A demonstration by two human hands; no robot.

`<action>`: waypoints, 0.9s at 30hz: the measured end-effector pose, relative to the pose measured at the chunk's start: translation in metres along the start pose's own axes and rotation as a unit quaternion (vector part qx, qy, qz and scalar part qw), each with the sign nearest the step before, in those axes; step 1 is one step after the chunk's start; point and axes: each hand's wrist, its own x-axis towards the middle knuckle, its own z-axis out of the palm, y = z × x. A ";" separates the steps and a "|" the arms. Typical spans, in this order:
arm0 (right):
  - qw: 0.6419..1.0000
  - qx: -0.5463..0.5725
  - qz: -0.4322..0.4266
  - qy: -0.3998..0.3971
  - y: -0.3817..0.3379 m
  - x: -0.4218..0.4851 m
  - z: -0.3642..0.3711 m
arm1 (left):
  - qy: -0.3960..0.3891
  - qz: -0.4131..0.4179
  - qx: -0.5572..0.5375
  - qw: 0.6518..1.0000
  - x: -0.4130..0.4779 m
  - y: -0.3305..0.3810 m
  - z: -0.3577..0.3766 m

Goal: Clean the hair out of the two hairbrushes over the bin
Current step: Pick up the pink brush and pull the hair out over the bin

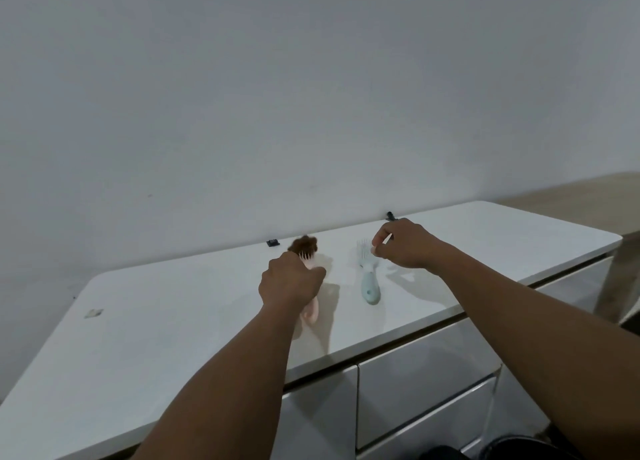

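A pink hairbrush lies on the white counter, with a clump of brown hair in its bristles. My left hand is closed around its middle, and only the handle end and the hairy head show. To its right a pale blue hairbrush rests flat, handle toward me, bristles up. My right hand hovers by its head, fingers curled and pinched together with nothing visible in them. The dark rim of a bin shows at the bottom right, below the counter.
White drawer fronts run under the counter's front edge. Two small black items sit at the back against the grey wall. A small scuff marks the counter's left side. A wooden surface lies beyond the right end.
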 end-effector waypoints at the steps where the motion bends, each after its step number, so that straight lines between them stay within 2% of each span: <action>1: 1.000 -0.004 -0.002 0.008 0.002 -0.001 -0.006 | 0.009 0.003 -0.021 1.000 0.000 0.005 -0.002; 3: 1.000 -0.007 -0.002 0.027 0.007 -0.007 -0.019 | 0.024 0.019 -0.062 0.998 0.000 0.020 -0.005; 7: 0.996 0.005 0.019 0.083 0.025 -0.019 -0.050 | 0.037 0.120 -0.136 0.983 -0.011 0.064 0.000; 10: 0.990 0.023 0.057 0.125 0.047 -0.033 -0.077 | 0.010 0.181 -0.191 0.965 -0.031 0.102 0.018; 13: 0.978 0.089 0.098 0.163 0.072 -0.054 -0.105 | -0.035 0.225 -0.229 0.946 -0.056 0.139 0.045; 15: 0.959 0.174 0.126 0.186 0.092 -0.070 -0.120 | -0.074 0.246 -0.240 0.936 -0.074 0.158 0.069; 19: 0.884 0.372 0.189 0.210 0.135 -0.104 -0.138 | -0.151 0.293 -0.236 0.914 -0.111 0.187 0.121; 23: 0.844 0.406 0.236 0.258 0.190 -0.132 -0.130 | -0.223 0.317 -0.241 0.890 -0.147 0.199 0.173; 27: 0.816 0.418 0.298 0.266 0.256 -0.152 -0.105 | -0.303 0.303 -0.212 0.878 -0.169 0.191 0.232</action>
